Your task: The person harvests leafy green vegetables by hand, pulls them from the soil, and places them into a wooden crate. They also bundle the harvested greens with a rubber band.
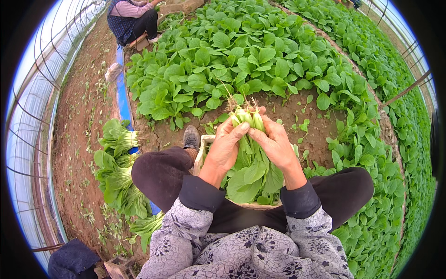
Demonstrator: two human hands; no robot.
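Note:
Between my two hands is a bunch of leafy greens [251, 160], roots upward and leaves hanging down toward my lap. My left hand [225, 144] closes round the pale stems from the left, thumb pressed on them. From the other side my right hand [274, 142] grips the same stems, its thumb close to the left one. Thin brown roots [232, 102] stick up above the fingers. Beneath the leaves, between my knees, stands a pale container [204, 144], mostly hidden by my hands and the greens.
Bundled greens [116, 179] lie stacked on a blue strip [122, 93] at my left. Ahead and to the right grow dense rows of leafy plants [223, 51]. A person [134, 21] sits low at the far left. The clear plastic greenhouse wall [35, 111] curves along the left.

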